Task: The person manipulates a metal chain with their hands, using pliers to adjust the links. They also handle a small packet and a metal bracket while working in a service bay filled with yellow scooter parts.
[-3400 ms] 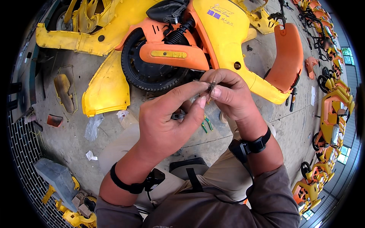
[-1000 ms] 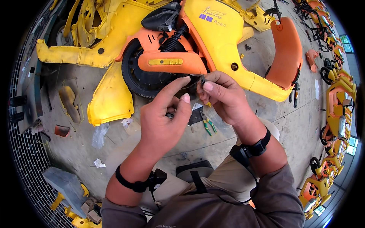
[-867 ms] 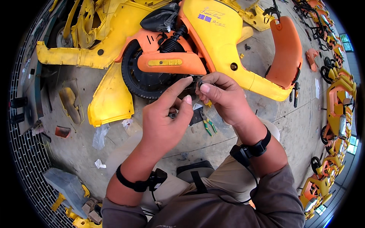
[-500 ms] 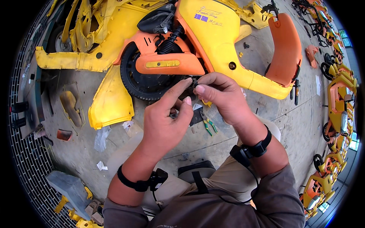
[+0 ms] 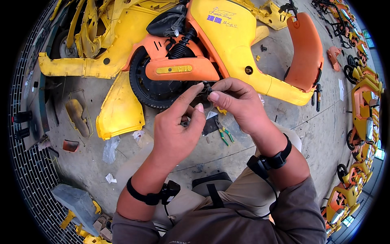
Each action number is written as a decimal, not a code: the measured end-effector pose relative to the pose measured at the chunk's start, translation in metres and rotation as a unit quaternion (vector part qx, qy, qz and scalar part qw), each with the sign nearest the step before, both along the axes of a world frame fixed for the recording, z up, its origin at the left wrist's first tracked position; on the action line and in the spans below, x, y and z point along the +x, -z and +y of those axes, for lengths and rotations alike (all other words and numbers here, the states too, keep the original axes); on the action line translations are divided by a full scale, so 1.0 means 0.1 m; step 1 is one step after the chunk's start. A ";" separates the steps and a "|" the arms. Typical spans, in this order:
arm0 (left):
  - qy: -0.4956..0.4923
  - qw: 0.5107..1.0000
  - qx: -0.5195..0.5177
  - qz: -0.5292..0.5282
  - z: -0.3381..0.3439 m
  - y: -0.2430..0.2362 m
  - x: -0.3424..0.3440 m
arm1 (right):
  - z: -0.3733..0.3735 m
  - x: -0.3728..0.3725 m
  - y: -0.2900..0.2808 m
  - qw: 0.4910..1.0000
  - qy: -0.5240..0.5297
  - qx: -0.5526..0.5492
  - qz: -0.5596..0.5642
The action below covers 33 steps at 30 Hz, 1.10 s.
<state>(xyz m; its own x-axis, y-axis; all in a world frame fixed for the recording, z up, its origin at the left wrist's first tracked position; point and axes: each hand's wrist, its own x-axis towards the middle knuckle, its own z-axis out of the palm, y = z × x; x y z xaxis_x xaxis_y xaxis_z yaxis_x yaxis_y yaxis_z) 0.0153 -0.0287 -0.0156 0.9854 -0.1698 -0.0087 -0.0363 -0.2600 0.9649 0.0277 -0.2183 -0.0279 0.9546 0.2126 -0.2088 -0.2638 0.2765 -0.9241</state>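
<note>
My right hand (image 5: 239,103) pinches a small dark part (image 5: 208,90) between thumb and forefinger, at the lower edge of the scooter's rear end; its kind is too small to make out. My left hand (image 5: 178,124) is beside it, thumb and forefinger apart, the forefinger tip close to that part. Whether it touches cannot be told. Just beyond both hands are the scooter's black rear wheel (image 5: 140,83), an orange swingarm cover (image 5: 178,69) and a yellow body panel (image 5: 227,34). Green-handled pliers (image 5: 224,135) lie on the floor below my hands.
Yellow panels (image 5: 118,110) are piled at the left and far left. An orange curved fender (image 5: 304,53) stands at the right. A clear plastic bag (image 5: 110,150) and a grey block (image 5: 75,203) are on the left. Rows of yellow scooters (image 5: 361,105) line the right side.
The view has shifted very slightly. Both hands keep nearly the same pose, with the small dark part still in my right fingers.
</note>
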 end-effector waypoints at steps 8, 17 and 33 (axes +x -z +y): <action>0.011 1.000 0.010 0.008 0.00 -0.04 0.00 | -0.02 0.00 -0.02 1.000 -0.002 -0.006 -0.004; 0.020 1.000 0.003 0.006 0.00 -0.04 0.00 | -0.02 -0.01 -0.01 1.000 0.001 -0.001 0.002; 0.024 1.000 0.014 -0.003 0.00 -0.03 0.00 | -0.02 -0.01 -0.01 1.000 -0.009 -0.010 0.016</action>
<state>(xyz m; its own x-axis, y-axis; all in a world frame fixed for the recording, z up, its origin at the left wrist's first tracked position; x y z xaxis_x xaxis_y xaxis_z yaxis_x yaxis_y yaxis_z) 0.0157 -0.0286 -0.0125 0.9761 -0.2173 -0.0084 -0.0550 -0.2840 0.9573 0.0264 -0.2202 -0.0267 0.9433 0.2255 -0.2438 -0.2983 0.2529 -0.9204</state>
